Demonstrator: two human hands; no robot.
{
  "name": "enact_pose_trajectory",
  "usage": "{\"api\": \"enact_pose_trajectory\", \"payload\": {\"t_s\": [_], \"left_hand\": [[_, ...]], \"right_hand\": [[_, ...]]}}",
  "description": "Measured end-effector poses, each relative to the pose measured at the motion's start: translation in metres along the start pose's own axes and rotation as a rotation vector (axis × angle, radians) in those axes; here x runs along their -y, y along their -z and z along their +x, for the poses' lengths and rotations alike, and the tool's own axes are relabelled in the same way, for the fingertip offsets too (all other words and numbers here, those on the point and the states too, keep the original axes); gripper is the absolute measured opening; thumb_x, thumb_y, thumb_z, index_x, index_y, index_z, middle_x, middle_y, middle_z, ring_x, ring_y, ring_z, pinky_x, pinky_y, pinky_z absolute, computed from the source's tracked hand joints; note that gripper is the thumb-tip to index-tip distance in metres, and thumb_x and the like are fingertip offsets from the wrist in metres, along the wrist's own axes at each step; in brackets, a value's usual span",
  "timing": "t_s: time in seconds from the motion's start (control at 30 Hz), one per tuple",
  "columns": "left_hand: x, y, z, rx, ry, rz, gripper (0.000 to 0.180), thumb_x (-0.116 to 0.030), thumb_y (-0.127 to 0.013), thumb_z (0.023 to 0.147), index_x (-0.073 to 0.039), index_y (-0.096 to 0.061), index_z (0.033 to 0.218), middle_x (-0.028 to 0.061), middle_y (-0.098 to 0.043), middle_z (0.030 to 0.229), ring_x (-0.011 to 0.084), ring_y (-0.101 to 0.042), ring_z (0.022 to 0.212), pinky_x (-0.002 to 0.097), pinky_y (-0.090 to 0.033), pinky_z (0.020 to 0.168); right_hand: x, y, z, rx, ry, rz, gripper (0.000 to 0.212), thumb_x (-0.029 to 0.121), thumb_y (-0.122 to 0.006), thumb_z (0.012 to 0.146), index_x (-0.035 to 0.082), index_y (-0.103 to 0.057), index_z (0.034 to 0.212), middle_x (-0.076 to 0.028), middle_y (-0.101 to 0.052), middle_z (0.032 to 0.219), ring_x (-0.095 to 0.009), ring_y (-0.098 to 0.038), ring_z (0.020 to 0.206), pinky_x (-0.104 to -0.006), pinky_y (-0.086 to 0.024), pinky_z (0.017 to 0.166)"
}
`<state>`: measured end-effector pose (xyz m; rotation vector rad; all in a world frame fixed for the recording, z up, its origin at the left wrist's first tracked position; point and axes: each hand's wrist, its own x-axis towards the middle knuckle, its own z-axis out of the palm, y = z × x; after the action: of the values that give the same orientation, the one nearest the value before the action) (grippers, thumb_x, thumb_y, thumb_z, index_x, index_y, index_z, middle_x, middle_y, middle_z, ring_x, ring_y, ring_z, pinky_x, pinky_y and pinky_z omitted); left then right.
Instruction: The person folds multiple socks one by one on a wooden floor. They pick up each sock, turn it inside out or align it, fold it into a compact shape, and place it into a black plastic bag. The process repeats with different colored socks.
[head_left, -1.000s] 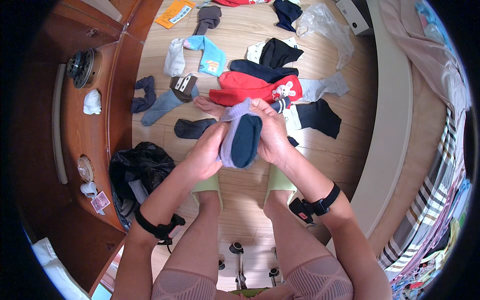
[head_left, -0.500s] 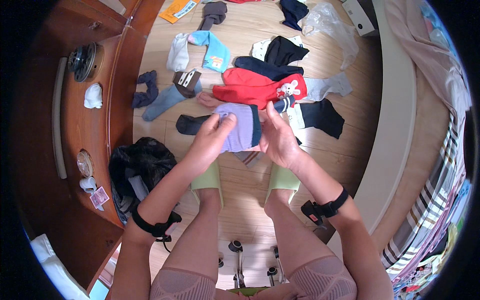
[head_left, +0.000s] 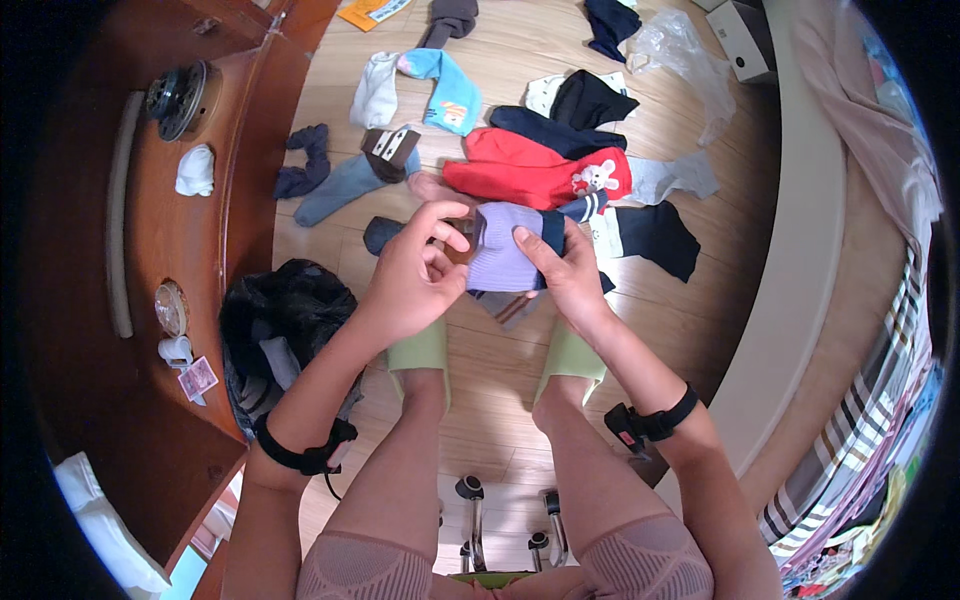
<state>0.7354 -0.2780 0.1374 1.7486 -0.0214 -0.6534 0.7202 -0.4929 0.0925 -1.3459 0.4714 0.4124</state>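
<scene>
A folded lilac sock (head_left: 505,258) with a dark navy end is held up over the floor in front of my knees. My right hand (head_left: 570,270) grips its navy end, thumb pressed on top and the other fingers hidden beneath. At its opposite edge is my left hand (head_left: 410,275), fingers half curled and apart, the thumb tip close to the sock's lower corner; whether it touches cannot be made out. Just beyond lies a red sock (head_left: 520,170) with a white mouse figure. A striped navy sock (head_left: 583,207) shows behind my right fingertips.
Several socks lie across the wooden floor, including a light blue one (head_left: 452,100) and a black one (head_left: 655,238). A black plastic bag (head_left: 285,295) stands on the left beside a wooden cabinet (head_left: 240,170). At right are a clear bag (head_left: 690,65), a white box (head_left: 740,40) and a bed edge (head_left: 800,250).
My left hand has loosened from the lilac sock and drawn its fingers back. My right hand has brought its thumb down onto the sock, which has shifted slightly right.
</scene>
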Motion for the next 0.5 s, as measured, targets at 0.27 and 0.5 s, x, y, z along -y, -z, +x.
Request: {"api": "enact_pose_trajectory", "payload": {"t_s": [0.27,0.5], "left_hand": [[0.019,0.001,-0.03,0.134,-0.093,-0.022,0.062,-0.02,-0.079,0.084,-0.005,-0.048,0.135,0.0095,-0.057,0.119,0.0186,-0.056,0.109,0.0333,-0.048,0.093],[0.011,0.083,-0.118,-0.293,0.135,-0.032,0.061,-0.02,-0.074,0.09,0.002,-0.046,0.14,0.0064,-0.057,0.123,0.0145,-0.055,0.11,0.0306,-0.047,0.097]], "right_hand": [[0.014,-0.011,-0.022,0.508,0.12,-0.292,0.034,0.007,-0.082,0.079,0.005,-0.063,0.107,0.003,-0.063,0.093,-0.005,-0.056,0.088,-0.0235,-0.049,0.077],[0.002,-0.024,-0.03,0.736,-0.142,-0.105,0.071,-0.007,-0.08,0.075,0.008,-0.049,0.136,-0.005,-0.058,0.121,-0.015,-0.059,0.104,-0.0296,-0.052,0.09]]}}
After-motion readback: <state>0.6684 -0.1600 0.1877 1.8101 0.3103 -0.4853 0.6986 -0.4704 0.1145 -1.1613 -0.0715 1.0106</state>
